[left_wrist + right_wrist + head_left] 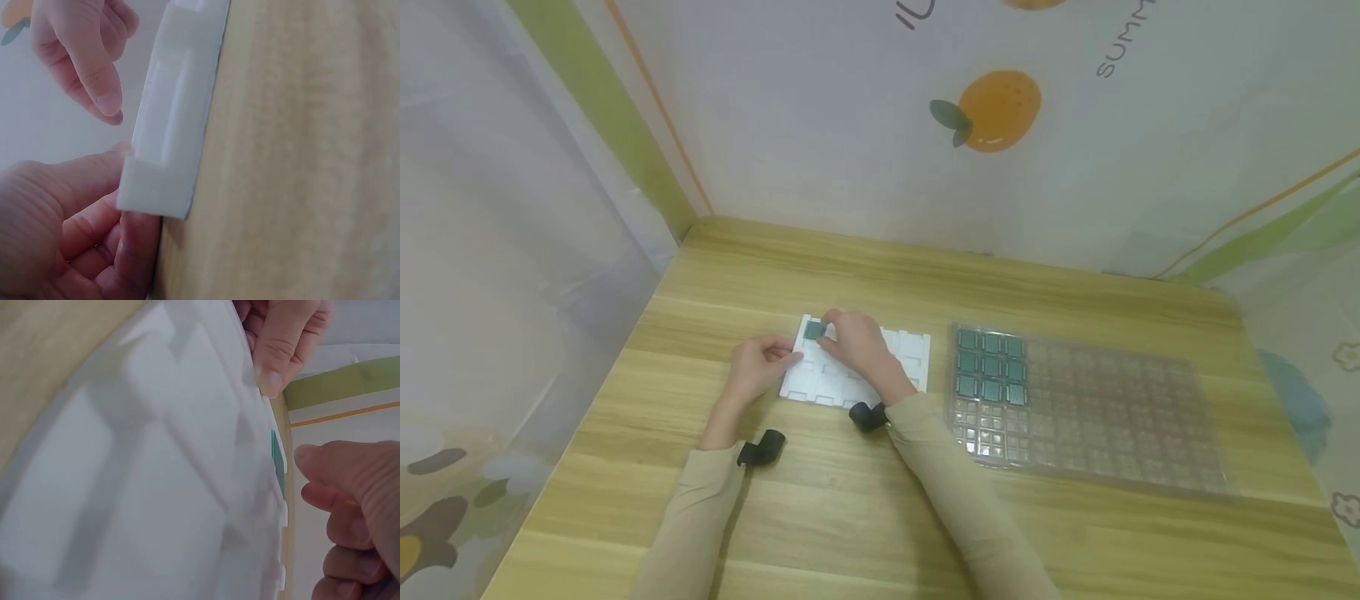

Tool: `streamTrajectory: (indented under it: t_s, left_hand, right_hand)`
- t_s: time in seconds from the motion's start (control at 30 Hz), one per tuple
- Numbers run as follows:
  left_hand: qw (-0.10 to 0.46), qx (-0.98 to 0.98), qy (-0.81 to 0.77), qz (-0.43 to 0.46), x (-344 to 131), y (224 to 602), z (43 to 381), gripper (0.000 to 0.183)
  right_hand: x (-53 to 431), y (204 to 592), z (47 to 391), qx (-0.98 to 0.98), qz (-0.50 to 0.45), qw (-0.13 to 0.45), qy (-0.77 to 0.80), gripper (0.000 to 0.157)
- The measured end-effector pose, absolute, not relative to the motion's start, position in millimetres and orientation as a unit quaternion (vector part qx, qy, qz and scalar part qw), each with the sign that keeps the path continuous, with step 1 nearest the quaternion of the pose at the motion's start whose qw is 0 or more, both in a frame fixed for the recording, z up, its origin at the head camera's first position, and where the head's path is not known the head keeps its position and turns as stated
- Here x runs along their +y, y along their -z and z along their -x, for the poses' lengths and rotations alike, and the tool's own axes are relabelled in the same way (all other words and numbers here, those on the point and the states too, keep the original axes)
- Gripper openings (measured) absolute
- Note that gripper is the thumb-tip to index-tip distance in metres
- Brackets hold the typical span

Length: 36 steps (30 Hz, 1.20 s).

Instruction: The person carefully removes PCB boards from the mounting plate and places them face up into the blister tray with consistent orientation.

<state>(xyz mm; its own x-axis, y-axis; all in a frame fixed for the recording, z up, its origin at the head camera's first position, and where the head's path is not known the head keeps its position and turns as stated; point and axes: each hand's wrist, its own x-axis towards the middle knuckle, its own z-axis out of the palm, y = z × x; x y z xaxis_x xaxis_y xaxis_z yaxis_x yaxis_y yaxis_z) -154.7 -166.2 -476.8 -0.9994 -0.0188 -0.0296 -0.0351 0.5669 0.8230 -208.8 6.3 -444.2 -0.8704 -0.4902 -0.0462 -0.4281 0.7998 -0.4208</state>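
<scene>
A white tray [808, 379] with moulded pockets sits on the table. One green square chip [815, 331] lies in its far left corner pocket; the right wrist view shows that chip [277, 464] edge-on. My left hand [758, 367] grips the tray's left edge, thumb on the rim and fingers below it in the left wrist view. Above the tray, beside the chip, is my right hand [857, 343]. Its thumb [325, 462] and index finger are apart with nothing between them, and the other fingers are bent.
To the right lies a long clear plastic tray [1120, 417] with many small pockets. Several green chips [991, 367] fill its far left part. A black wrist camera [762, 450] is on the left sleeve, another [868, 416] on the right. A printed curtain [850, 150] hangs behind the table.
</scene>
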Motion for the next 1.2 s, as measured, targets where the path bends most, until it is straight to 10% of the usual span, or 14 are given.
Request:
streamTrajectory:
  t_s: [1.2]
  left_hand:
    - [0.011,0.886,-0.463,0.024,-166.2,476.7,155.6,0.022]
  right_hand:
    - [-8.4,451.8,214.3,0.953,0.236,0.078,0.174,0.032]
